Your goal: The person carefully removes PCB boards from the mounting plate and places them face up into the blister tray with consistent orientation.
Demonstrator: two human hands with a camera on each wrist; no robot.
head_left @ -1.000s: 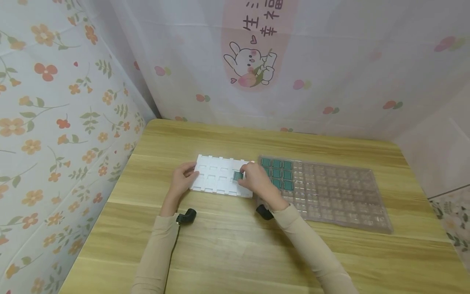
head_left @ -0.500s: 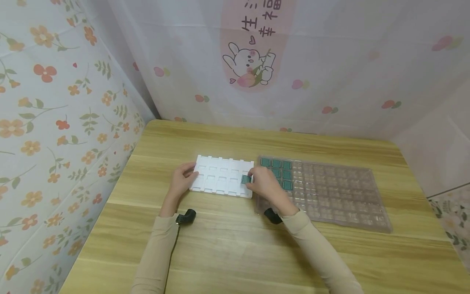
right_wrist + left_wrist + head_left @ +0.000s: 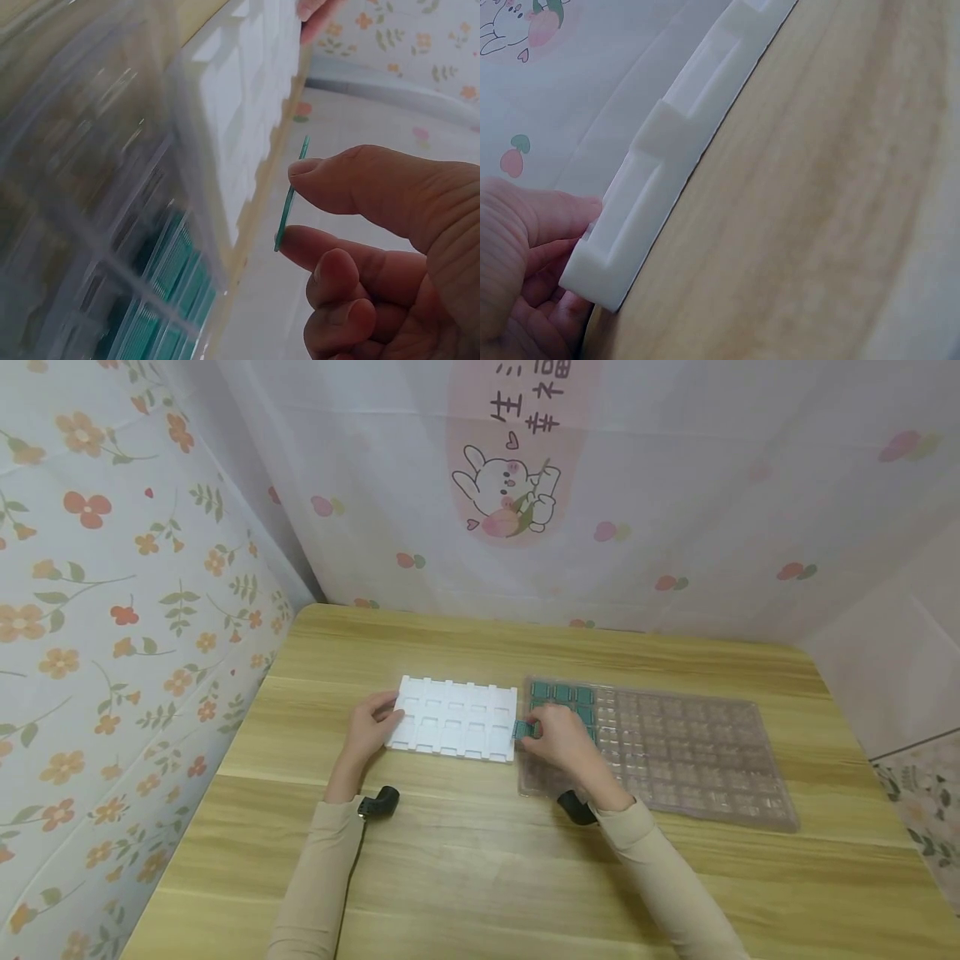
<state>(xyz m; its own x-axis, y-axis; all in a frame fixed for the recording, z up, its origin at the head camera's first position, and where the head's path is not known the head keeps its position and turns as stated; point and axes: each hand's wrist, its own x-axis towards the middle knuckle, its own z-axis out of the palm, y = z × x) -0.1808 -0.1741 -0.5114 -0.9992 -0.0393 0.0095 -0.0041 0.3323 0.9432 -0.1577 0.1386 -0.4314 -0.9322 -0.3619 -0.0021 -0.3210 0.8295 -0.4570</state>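
Note:
My right hand pinches a thin green circuit board by its edges between thumb and finger. In the head view it is over the left end of a clear plastic tray, beside the white tray's right edge. Several green boards lie in that clear tray's left columns, some covered by my hand. My left hand grips the left end of the white tray, thumb on top in the left wrist view. Shallow recesses in rows show across the white tray, with no green board in them.
Both trays lie side by side on a wooden table. Wrist cameras project from both sleeves, with a cable along the left arm. A printed curtain hangs behind the table, and a floral one on the left.
My right hand has carried the green board rightward, off the white tray and over the clear tray's left edge. The left hand has kept its hold on the white tray.

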